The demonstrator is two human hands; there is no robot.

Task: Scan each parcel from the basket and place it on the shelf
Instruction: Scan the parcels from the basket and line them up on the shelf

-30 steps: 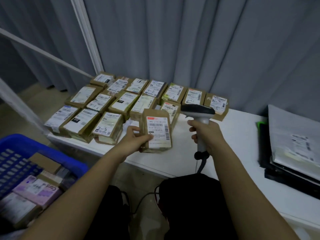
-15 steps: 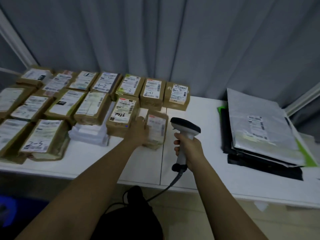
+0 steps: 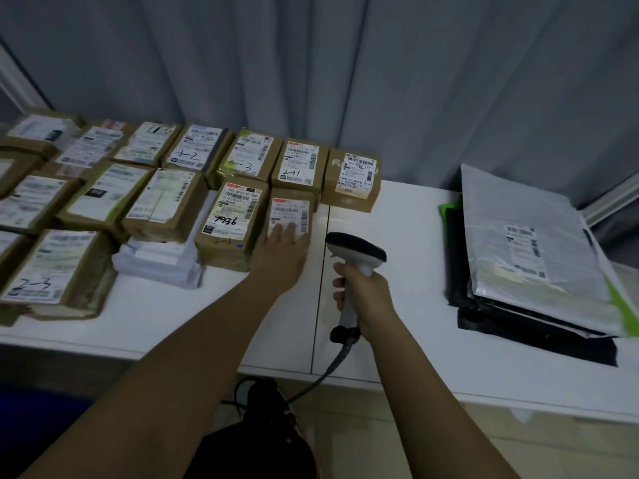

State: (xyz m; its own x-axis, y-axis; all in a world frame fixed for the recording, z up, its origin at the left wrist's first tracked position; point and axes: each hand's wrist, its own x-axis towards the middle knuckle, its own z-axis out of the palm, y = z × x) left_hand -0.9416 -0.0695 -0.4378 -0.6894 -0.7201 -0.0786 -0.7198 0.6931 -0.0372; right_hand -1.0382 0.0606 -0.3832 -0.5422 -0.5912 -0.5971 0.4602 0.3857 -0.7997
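Our left hand [image 3: 281, 252] lies flat, fingers spread, on the small parcel [image 3: 291, 212], set on the white shelf [image 3: 397, 271] at twelve o'clock. Our right hand [image 3: 366, 299] grips the scanner [image 3: 356, 257], at three o'clock of the parcel.

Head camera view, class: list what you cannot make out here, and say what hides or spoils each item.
- Small parcel: the left hand covers its near end and the label's lower part.
- Printed label text on the parcels: too small and blurred to read.
- Basket: outside the view.
- Scanner: its handle is wrapped by the right hand; its window faces away.
- Far-left parcels: cut off by the left edge.
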